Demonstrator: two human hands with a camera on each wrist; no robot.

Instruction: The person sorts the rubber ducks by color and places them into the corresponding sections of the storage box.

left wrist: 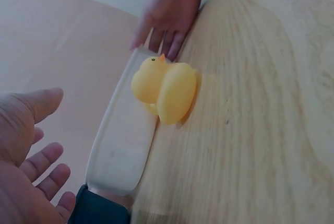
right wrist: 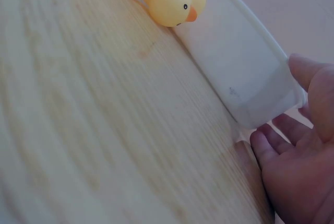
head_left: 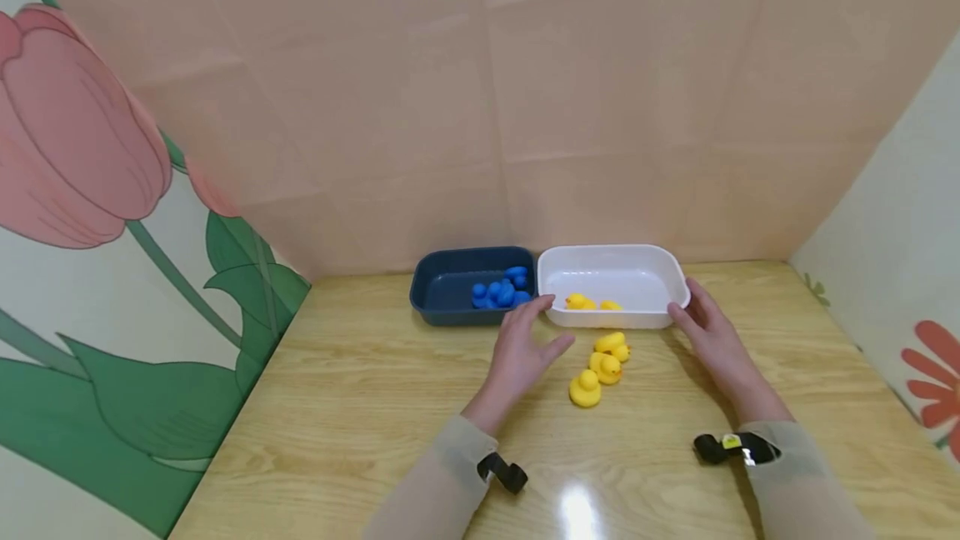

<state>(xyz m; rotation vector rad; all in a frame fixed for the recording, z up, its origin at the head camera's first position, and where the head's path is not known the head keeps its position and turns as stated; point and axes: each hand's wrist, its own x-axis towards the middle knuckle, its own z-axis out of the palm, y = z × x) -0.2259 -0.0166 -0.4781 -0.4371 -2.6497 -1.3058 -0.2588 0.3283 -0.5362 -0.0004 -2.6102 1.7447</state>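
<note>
A white tray (head_left: 607,320) stands at the back of the table with a couple of yellow rubber ducks (head_left: 579,302) inside. My right hand (head_left: 712,340) is at its right end, fingers and thumb around the front corner, fingers fairly straight in the right wrist view. Spread fingers and a raised thumb show on my left hand (head_left: 519,350), in front of where the two trays meet; it holds nothing. Between my hands lie three yellow rubber ducks (head_left: 585,390) in a slanting row, the farthest tipped on its side. One duck (left wrist: 176,93) looms large in the left wrist view.
Left of the white tray, nearly against it, sits a dark blue tray (head_left: 442,317) with several small blue figures (head_left: 501,293) at its right side. A pinkish cloth (head_left: 495,107) hangs behind both. Flower-patterned walls flank the wooden table (head_left: 337,407).
</note>
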